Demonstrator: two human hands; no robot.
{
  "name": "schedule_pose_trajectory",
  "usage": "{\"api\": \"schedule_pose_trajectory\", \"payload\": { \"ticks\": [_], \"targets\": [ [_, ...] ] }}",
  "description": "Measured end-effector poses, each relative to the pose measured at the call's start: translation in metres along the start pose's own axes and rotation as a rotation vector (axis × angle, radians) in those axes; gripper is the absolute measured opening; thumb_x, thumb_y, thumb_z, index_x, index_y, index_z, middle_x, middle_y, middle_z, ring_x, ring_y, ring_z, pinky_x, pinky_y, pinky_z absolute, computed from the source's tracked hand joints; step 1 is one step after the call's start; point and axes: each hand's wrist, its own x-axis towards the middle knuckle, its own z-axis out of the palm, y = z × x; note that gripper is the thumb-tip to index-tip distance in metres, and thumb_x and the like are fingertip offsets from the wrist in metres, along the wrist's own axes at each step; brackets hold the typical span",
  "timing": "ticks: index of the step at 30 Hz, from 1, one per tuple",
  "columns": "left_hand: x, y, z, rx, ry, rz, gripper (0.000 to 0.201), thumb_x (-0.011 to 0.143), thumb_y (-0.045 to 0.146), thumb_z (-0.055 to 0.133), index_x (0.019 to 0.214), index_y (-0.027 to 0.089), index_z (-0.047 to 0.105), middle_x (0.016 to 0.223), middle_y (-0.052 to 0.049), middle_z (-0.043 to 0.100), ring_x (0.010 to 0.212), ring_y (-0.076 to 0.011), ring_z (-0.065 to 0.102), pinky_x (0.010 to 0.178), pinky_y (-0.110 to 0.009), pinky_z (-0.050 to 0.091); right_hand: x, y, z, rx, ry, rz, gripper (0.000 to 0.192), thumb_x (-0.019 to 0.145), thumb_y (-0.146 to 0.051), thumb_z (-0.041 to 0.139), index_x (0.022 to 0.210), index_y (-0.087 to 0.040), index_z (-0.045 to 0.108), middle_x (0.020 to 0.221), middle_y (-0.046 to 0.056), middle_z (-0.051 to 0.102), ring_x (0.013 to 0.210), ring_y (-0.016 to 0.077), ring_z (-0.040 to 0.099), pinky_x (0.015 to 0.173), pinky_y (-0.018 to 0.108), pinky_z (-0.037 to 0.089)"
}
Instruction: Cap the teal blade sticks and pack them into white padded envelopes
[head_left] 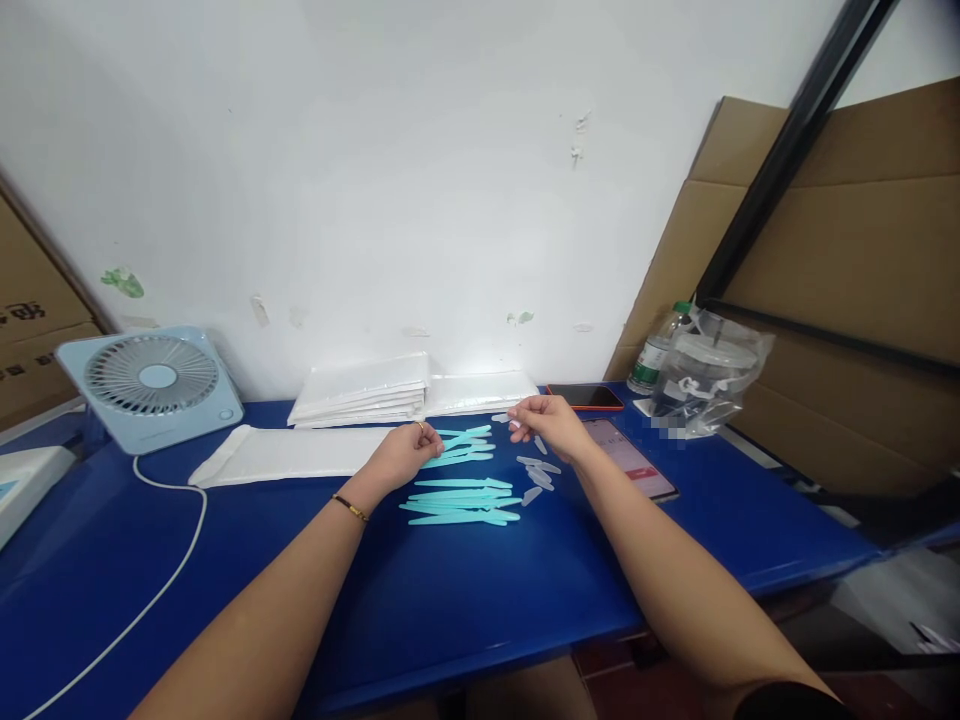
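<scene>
L hand: fingers curled, tips pinching far teal sticks at their left end.
R hand: fingers bent, holding a small clear cap at fingertips, just right of far sticks.
Near teal sticks: laid in a row, mid table, near side of L hand.
Loose caps: scattered right of sticks, under R wrist.
White bags: stacked far, by wall.
Fan: far left.
Phone: far right of R hand.
</scene>
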Motion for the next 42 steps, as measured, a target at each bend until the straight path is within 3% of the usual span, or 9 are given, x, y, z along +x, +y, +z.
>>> {"api": "schedule_pose_trajectory", "payload": {
  "ticks": [9, 13, 17, 20, 22, 24, 31, 38, 42],
  "targets": [
    [-0.001, 0.004, 0.003, -0.060, -0.019, 0.038, 0.030, 0.075, 0.047, 0.051, 0.079, 0.018, 0.059, 0.069, 0.000, 0.060, 0.062, -0.0139, 0.051, 0.055, -0.023, 0.036, -0.003, 0.004, 0.023, -0.014, -0.138, -0.009, 0.040, 0.066, -0.049, 0.068, 0.076, -0.012, 0.062, 0.066, 0.005, 0.067, 0.057, 0.0150, 0.065, 0.050, 0.022, 0.045],
    [-0.001, 0.005, 0.005, 0.084, 0.008, 0.018, 0.027, 0.077, 0.043, 0.048, 0.078, 0.019, 0.059, 0.068, -0.001, 0.060, 0.061, -0.0148, 0.052, 0.053, -0.024, 0.034, -0.004, 0.000, 0.013, -0.329, -0.141, -0.044, 0.037, 0.071, -0.048, 0.063, 0.081, -0.013, 0.067, 0.064, 0.003, 0.065, 0.055, 0.0122, 0.061, 0.052, 0.021, 0.042],
    [-0.004, 0.009, 0.003, 0.253, 0.066, 0.019, 0.022, 0.074, 0.039, 0.054, 0.083, 0.021, 0.063, 0.083, -0.004, 0.064, 0.078, -0.0197, 0.057, 0.063, -0.027, 0.038, -0.006, -0.006, -0.016, -0.745, -0.156, -0.041, 0.023, 0.066, -0.038, 0.068, 0.072, -0.016, 0.070, 0.062, 0.002, 0.065, 0.057, 0.0124, 0.057, 0.052, 0.022, 0.039],
    [-0.007, 0.014, 0.003, 0.248, 0.000, 0.102, 0.022, 0.070, 0.040, 0.058, 0.082, 0.023, 0.066, 0.092, -0.004, 0.064, 0.088, -0.0220, 0.057, 0.070, -0.028, 0.040, -0.007, -0.008, -0.027, -0.889, -0.267, 0.038, 0.012, 0.060, -0.027, 0.072, 0.066, -0.017, 0.071, 0.066, 0.002, 0.067, 0.060, 0.0138, 0.058, 0.052, 0.022, 0.040],
    [-0.009, 0.015, 0.005, 0.221, -0.091, 0.132, 0.019, 0.068, 0.039, 0.060, 0.076, 0.023, 0.068, 0.087, -0.003, 0.065, 0.082, -0.0208, 0.058, 0.067, -0.027, 0.040, -0.006, -0.006, -0.026, -0.936, -0.291, 0.071, 0.007, 0.060, -0.023, 0.070, 0.064, -0.018, 0.070, 0.065, 0.001, 0.067, 0.059, 0.0139, 0.057, 0.052, 0.022, 0.040],
    [-0.009, 0.015, 0.007, 0.221, -0.141, 0.121, 0.014, 0.068, 0.036, 0.061, 0.070, 0.023, 0.067, 0.077, -0.002, 0.065, 0.072, -0.0187, 0.057, 0.061, -0.026, 0.038, -0.005, -0.003, -0.023, -0.942, -0.299, 0.071, 0.004, 0.062, -0.021, 0.068, 0.063, -0.017, 0.069, 0.064, 0.001, 0.067, 0.059, 0.0137, 0.057, 0.053, 0.022, 0.040],
    [-0.007, 0.009, 0.005, 0.292, -0.033, -0.016, 0.010, 0.069, 0.031, 0.059, 0.064, 0.022, 0.062, 0.066, 0.000, 0.065, 0.062, -0.0168, 0.056, 0.052, -0.025, 0.032, -0.004, 0.003, -0.008, -0.824, -0.327, -0.020, 0.011, 0.065, -0.027, 0.069, 0.071, -0.018, 0.072, 0.065, 0.001, 0.067, 0.060, 0.0128, 0.058, 0.054, 0.021, 0.041],
    [-0.004, 0.008, 0.013, 0.259, -0.011, 0.039, 0.011, 0.070, 0.031, 0.058, 0.068, 0.022, 0.062, 0.067, 0.000, 0.065, 0.063, -0.0164, 0.057, 0.054, -0.025, 0.035, -0.003, 0.013, 0.009, -0.670, -0.345, -0.072, 0.014, 0.067, -0.027, 0.067, 0.076, -0.016, 0.071, 0.060, 0.001, 0.065, 0.055, 0.0122, 0.060, 0.055, 0.020, 0.045],
    [-0.002, 0.006, 0.017, 0.277, 0.001, 0.059, 0.011, 0.072, 0.031, 0.058, 0.069, 0.021, 0.063, 0.071, -0.001, 0.066, 0.066, -0.0163, 0.058, 0.055, -0.025, 0.036, -0.001, 0.017, 0.010, -0.702, -0.329, -0.104, 0.016, 0.065, -0.022, 0.068, 0.080, -0.017, 0.072, 0.065, 0.001, 0.068, 0.059, 0.0129, 0.062, 0.056, 0.020, 0.045]
  ]
}}
